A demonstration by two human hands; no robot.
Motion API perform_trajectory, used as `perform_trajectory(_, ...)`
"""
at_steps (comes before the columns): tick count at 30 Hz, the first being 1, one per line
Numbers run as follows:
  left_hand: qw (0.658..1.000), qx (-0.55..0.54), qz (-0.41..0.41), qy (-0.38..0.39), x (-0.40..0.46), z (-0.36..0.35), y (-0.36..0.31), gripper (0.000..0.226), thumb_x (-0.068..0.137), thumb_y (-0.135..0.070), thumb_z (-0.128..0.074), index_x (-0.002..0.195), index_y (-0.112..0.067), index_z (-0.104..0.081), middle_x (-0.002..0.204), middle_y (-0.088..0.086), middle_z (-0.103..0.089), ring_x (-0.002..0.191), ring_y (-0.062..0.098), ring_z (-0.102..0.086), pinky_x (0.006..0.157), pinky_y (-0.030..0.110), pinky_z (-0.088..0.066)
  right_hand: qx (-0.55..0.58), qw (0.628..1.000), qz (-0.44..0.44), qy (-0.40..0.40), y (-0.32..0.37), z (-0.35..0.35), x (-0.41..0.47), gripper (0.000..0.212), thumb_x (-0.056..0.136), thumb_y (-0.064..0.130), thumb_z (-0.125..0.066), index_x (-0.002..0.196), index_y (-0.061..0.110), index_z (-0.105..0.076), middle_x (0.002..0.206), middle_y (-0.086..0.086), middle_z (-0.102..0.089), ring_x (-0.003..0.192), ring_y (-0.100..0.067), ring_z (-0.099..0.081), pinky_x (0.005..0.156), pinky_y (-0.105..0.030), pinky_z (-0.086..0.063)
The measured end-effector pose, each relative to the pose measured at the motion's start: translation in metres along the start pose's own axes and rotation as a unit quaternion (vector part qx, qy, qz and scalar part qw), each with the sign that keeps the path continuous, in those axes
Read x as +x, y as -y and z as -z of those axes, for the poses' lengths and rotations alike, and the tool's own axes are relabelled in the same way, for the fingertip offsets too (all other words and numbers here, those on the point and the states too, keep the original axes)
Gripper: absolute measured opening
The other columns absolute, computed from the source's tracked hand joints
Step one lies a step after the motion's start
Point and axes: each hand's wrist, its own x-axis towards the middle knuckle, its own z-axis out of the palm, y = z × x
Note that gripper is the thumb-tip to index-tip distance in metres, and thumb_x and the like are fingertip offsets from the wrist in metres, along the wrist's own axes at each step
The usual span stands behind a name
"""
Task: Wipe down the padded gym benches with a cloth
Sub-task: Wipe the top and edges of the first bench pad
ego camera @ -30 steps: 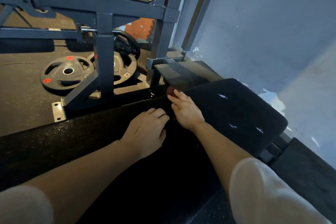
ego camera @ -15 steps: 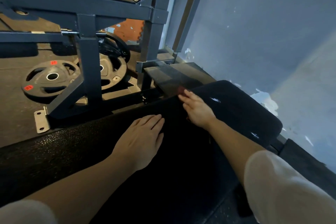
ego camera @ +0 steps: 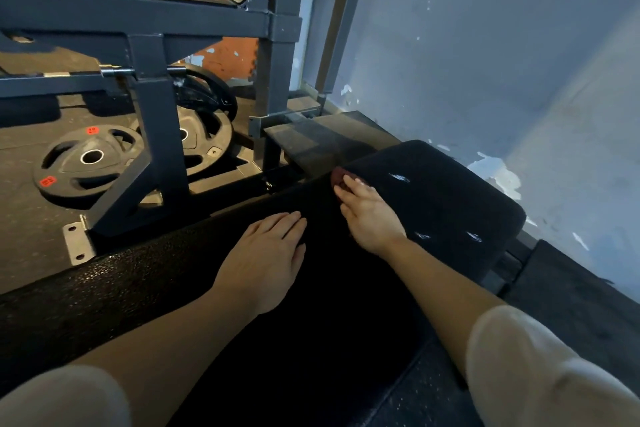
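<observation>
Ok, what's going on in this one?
A person is wiping a black padded bench. The right hand presses a dark reddish cloth, mostly hidden under the fingers, at the near left corner of the upper pad. The left hand rests flat on the lower pad, fingers straight. Weight plates lie on the floor behind the frame.

Left hand [ego camera: 266, 255] lies flat, fingers straight and together; right hand [ego camera: 369, 210] reaches farther forward, fingers extended.

weight plates [ego camera: 91, 163] left of bench [ego camera: 450, 204]
</observation>
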Motion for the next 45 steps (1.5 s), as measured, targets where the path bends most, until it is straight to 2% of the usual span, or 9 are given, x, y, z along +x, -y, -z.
perform_trajectory(6, 0.999, 0.017, 0.008, -0.032, 0.0, 0.002, -0.006, 0.05, 0.105, -0.038, -0.028, 0.153, -0.026, -0.023, 0.16, -0.009, -0.02, 0.146, 0.008, -0.013, 0.118, 0.028, -0.01, 0.025, 0.992, 0.124, 0.006, 0.018, -0.007, -0.058, 0.044, 0.104, 0.025, -0.039, 0.148, 0.024, -0.037, 0.161, 0.009, -0.016, 0.148, -0.008, -0.007, 0.115, -0.017, 0.005)
perform_trajectory(13, 0.999, 0.018, 0.007, -0.027, -0.001, 0.001, -0.005, 0.05, 0.105, -0.037, -0.029, 0.153, -0.025, -0.024, 0.16, -0.009, -0.02, 0.147, 0.008, -0.013, 0.118, 0.028, -0.01, 0.017, 0.998, -0.035, -0.05, -0.019, 0.001, -0.056, 0.043, 0.105, 0.027, -0.038, 0.148, 0.021, -0.04, 0.161, 0.003, -0.018, 0.149, -0.018, -0.01, 0.116, -0.02, 0.003)
perform_trajectory(19, 0.999, 0.046, -0.005, -0.029, -0.002, -0.001, -0.005, 0.052, 0.105, -0.041, -0.026, 0.153, -0.024, -0.023, 0.16, -0.008, -0.02, 0.147, 0.008, -0.013, 0.118, 0.028, -0.012, 0.021, 0.993, 0.117, 0.007, -0.001, -0.005, -0.105, 0.044, 0.105, 0.028, -0.036, 0.149, 0.025, -0.036, 0.161, 0.008, -0.015, 0.147, -0.008, -0.006, 0.12, -0.024, 0.001)
perform_trajectory(22, 0.999, 0.046, -0.011, -0.017, -0.001, -0.002, -0.005, 0.053, 0.104, -0.044, -0.026, 0.153, -0.024, -0.023, 0.16, -0.007, -0.02, 0.147, 0.01, -0.013, 0.119, 0.03, -0.012, 0.031, 0.998, 0.055, -0.025, -0.033, 0.002, -0.099, 0.043, 0.103, 0.027, -0.04, 0.145, 0.022, -0.044, 0.159, 0.003, -0.024, 0.148, -0.016, -0.016, 0.122, -0.03, -0.009)
perform_trajectory(26, 0.998, 0.053, -0.012, -0.018, 0.001, -0.005, -0.003, 0.052, 0.104, -0.045, -0.026, 0.152, -0.026, -0.025, 0.159, -0.009, -0.021, 0.147, 0.009, -0.013, 0.118, 0.031, -0.012, -0.012, 0.998, -0.043, -0.049, -0.04, 0.001, -0.082, 0.045, 0.104, 0.026, -0.04, 0.148, 0.022, -0.038, 0.161, 0.001, -0.019, 0.149, -0.019, -0.012, 0.121, -0.027, -0.002)
perform_trajectory(33, 0.997, 0.069, -0.019, -0.026, 0.0, -0.007, -0.006, 0.053, 0.103, -0.045, -0.025, 0.152, -0.025, -0.026, 0.159, -0.006, -0.024, 0.147, 0.011, -0.015, 0.118, 0.031, -0.015, 0.017, 0.996, 0.08, -0.039, 0.006, -0.013, -0.141, 0.045, 0.104, 0.024, -0.039, 0.149, 0.023, -0.036, 0.161, 0.004, -0.018, 0.147, -0.013, -0.011, 0.118, -0.021, 0.004)
perform_trajectory(37, 0.999, 0.044, -0.021, -0.001, -0.004, -0.003, -0.011, 0.055, 0.102, -0.047, -0.028, 0.152, -0.027, -0.025, 0.16, -0.006, -0.021, 0.148, 0.012, -0.012, 0.119, 0.033, -0.012, 0.025, 0.997, 0.012, -0.066, -0.037, -0.004, -0.119, 0.043, 0.102, 0.021, -0.044, 0.145, 0.022, -0.044, 0.159, 0.0, -0.026, 0.147, -0.02, -0.02, 0.121, -0.029, -0.009)
perform_trajectory(41, 0.998, 0.048, -0.023, -0.012, -0.003, -0.001, -0.011, 0.054, 0.102, -0.048, -0.029, 0.152, -0.028, -0.027, 0.159, -0.006, -0.023, 0.147, 0.012, -0.014, 0.119, 0.033, -0.014, -0.012, 0.995, -0.07, -0.076, -0.033, -0.01, -0.104, 0.046, 0.104, 0.031, -0.035, 0.149, 0.022, -0.036, 0.162, 0.001, -0.018, 0.149, -0.019, -0.012, 0.122, -0.029, -0.001)
perform_trajectory(45, 0.994, 0.088, -0.062, -0.002, -0.006, 0.003, -0.022, 0.048, 0.105, -0.033, -0.033, 0.152, -0.021, -0.029, 0.159, -0.002, -0.022, 0.147, 0.014, -0.018, 0.117, 0.029, -0.017, 0.028, 0.996, -0.003, -0.087, 0.003, -0.021, -0.152, 0.062, 0.094, 0.045, -0.021, 0.144, 0.019, -0.046, 0.157, 0.0, -0.03, 0.147, -0.018, -0.022, 0.119, -0.023, 0.0)
